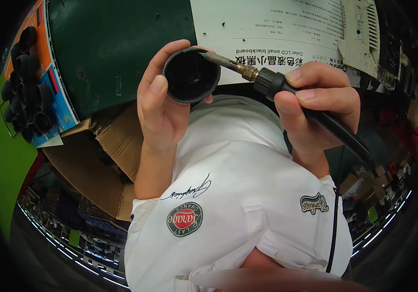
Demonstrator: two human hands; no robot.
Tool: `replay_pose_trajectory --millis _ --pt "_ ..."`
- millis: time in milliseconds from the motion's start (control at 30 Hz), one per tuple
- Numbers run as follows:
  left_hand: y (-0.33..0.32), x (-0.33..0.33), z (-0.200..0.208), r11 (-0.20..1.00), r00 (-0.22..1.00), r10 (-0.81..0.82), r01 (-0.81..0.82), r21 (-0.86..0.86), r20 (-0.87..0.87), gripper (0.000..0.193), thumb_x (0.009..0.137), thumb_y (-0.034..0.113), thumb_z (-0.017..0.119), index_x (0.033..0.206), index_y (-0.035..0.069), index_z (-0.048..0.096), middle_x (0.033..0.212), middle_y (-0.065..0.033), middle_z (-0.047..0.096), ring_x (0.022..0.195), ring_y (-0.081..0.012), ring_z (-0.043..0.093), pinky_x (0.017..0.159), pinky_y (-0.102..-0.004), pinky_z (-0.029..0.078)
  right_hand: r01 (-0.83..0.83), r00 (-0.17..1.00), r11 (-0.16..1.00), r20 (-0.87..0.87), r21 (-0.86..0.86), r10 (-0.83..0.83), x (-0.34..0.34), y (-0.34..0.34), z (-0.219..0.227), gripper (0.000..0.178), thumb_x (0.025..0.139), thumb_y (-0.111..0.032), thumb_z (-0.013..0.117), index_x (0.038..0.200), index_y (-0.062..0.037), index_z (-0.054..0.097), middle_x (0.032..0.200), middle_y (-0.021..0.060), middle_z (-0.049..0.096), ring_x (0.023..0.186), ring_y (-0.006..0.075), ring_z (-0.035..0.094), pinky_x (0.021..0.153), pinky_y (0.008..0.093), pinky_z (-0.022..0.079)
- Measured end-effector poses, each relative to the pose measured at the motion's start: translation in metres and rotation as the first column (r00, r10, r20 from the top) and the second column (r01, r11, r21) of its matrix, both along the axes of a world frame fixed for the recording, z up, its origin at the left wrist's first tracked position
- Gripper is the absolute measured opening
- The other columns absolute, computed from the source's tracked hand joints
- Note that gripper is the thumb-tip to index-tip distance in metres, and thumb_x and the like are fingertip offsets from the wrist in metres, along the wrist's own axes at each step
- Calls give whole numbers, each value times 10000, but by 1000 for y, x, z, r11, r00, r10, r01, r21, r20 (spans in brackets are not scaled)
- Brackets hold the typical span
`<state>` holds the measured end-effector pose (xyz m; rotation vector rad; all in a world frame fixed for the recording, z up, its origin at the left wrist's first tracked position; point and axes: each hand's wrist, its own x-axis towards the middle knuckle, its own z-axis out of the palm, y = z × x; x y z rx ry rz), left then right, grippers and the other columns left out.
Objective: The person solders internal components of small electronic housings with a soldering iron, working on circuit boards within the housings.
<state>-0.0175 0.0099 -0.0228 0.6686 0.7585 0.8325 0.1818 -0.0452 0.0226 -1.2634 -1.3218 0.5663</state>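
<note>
My left hand (163, 97) is wrapped round a black round cup-like part (192, 90), its open mouth facing up toward me. In my right hand (318, 100) is a soldering iron (273, 83) with a black handle and a brass-coloured collar. Its metal tip reaches the upper right rim of the black part and appears to touch it. The inside of the black part is dark, so details there cannot be made out.
A dark green work surface (121, 53) and a white printed sheet (267, 24) lie beyond my hands. Several black cup-like parts (29, 87) are gathered at the left. An open cardboard box (116, 141) sits below the table edge. A dirty beige device (364, 39) stands at the far right.
</note>
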Motion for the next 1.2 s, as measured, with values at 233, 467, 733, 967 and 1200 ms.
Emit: replay_pose_trajectory --millis 233,467,733,967,1200 --pt "0 0 1 1000 1000 8 -8 -3 -23 596 906 411 426 1347 13 389 1229 -299 499 815 -270 608 624 -331 518 28 1000 1000 4 -8 -28 0 1 1 288 752 -89 802 862 -68 536 861 148 627 707 144 593 607 232 488" --pt "1 -1 0 1000 1000 7 -7 7 20 593 901 411 424 1351 25 395 1233 -297 494 791 -269 592 618 -334 503 22 1000 1000 14 12 -22 2 -1 -1 286 756 -94 800 852 -67 531 849 147 624 677 139 582 582 226 472" --pt "1 -2 -1 999 995 18 -15 -30 98 590 895 411 416 1354 41 407 1232 -299 493 768 -267 569 611 -330 486 -11 1000 1000 -13 20 12 0 0 1 294 757 -91 797 888 -81 534 884 147 618 688 137 576 589 232 477" --pt "2 0 1 1000 992 -6 8 -18 123 601 901 426 429 1368 50 379 1250 -289 479 800 -285 582 642 -342 500 -16 1000 999 -16 43 17 5 0 0 315 714 -35 811 899 -66 558 894 133 626 682 134 595 590 227 497" --pt "5 4 6 998 985 55 -58 13 166 803 831 377 613 1396 -72 263 1278 -238 463 994 -342 610 801 -410 556 185 978 975 -120 119 -171 47 -34 5 354 721 -61 818 935 -56 536 942 143 593 726 131 579 635 217 502"
